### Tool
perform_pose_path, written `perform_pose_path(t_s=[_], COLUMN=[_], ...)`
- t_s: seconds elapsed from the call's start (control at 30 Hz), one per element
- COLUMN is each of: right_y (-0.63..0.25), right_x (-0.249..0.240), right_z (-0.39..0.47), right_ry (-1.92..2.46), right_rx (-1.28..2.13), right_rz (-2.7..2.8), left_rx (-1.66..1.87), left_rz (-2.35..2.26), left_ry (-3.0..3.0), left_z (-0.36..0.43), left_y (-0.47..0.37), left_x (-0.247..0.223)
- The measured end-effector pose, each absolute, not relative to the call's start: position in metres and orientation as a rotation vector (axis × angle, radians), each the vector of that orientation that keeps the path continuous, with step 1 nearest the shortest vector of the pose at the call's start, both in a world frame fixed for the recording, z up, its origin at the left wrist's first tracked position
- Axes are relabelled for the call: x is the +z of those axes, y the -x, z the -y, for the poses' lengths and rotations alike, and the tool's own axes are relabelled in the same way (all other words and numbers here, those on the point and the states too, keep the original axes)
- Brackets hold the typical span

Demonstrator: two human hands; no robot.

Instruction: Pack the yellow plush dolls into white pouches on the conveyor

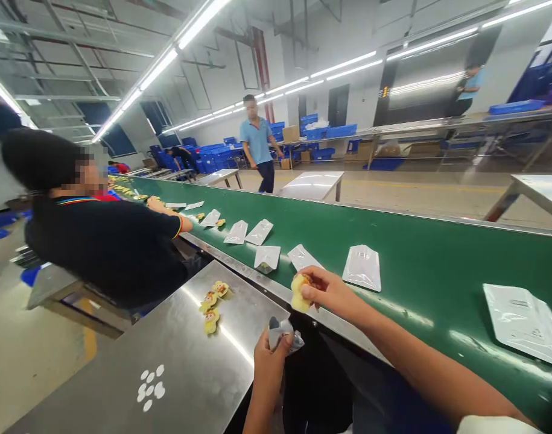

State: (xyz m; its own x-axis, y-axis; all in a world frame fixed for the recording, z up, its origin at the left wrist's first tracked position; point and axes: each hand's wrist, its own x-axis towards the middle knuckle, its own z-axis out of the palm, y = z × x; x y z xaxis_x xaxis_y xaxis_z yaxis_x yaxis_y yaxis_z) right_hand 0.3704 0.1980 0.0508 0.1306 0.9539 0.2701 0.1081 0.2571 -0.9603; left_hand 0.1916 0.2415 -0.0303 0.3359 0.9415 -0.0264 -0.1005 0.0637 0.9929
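Note:
Between the fingers and thumb of my right hand [325, 292] is a small yellow plush figure [299, 293], held above the near edge of the conveyor. My left hand [270, 361] grips a silvery plastic pouch [285, 335], crumpled, its mouth seemingly spread; what is inside cannot be seen. On the metal table to the left lie several yellow plush figures with small faces [211, 306]. A cluster of white oval stickers or discs [151, 389] sits nearer me on that table. Several silver-white pouches [362, 267] lie flat along the green belt just beyond my hands.
The green conveyor belt [420, 253] runs across in front, with a metal rim on my side. A seated co-worker in a dark shirt [108, 241] reaches over it at left. Behind the belt, a person in a light blue shirt [259, 141] stands among metal tables [314, 184].

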Motion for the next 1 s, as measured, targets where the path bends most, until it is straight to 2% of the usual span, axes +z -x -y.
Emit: perform_pose_path(t_s=[0.13,0.3,0.43,0.6,0.87,1.0], right_y=[-0.331,-0.312,-0.312,-0.316,-0.32,-0.313], right_x=[0.054,0.047,0.036,0.024,0.035,0.036], right_z=[-0.211,-0.204,-0.201,-0.197,-0.193,-0.21], right_ry=[1.185,1.452,1.466,1.197,1.277,1.239], right_rx=[0.76,0.307,0.06,0.13,0.275,0.448], right_rz=[1.439,1.778,1.99,2.281,2.28,2.306], left_rx=[1.02,1.03,1.02,1.004,1.078,1.071], left_rz=[-0.987,-1.087,-1.023,-0.84,-0.982,-0.904], left_ry=[-1.493,-1.506,-1.476,-1.394,-1.471,-1.575], left_z=[-0.236,-0.235,-0.234,-0.235,-0.23,-0.23], left_y=[-0.174,-0.166,-0.163,-0.158,-0.159,-0.169], left_x=[-0.024,-0.021,-0.026,-0.037,-0.022,-0.007])
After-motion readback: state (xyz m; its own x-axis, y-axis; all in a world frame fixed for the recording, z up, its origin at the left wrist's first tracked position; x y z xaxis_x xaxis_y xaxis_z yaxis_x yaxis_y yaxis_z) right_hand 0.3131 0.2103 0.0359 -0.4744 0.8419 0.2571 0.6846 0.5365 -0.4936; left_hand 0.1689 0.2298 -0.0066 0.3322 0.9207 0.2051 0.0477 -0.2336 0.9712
